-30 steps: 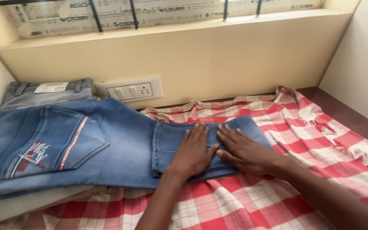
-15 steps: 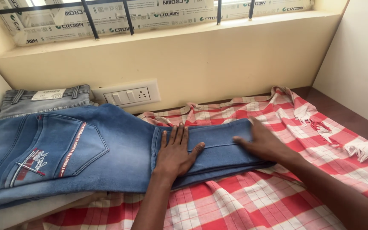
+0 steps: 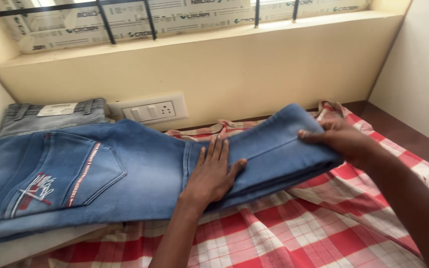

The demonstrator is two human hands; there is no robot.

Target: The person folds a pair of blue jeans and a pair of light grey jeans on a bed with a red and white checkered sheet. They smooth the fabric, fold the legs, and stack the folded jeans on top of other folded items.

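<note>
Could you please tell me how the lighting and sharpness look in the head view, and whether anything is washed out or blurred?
Head view: soft daylight from the barred window, whose top strip is slightly overexposed; the blue jeans and the left hand pressing on them are sharp, with a faint shadow beneath the folded legs; the right hand gripping the fold looks a little soft; no strong glare.

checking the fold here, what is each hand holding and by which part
The right hand grips the blue jeans at the folded leg end, lifting it. The left hand holds nothing; it presses flat on the legs at the fold.
</note>
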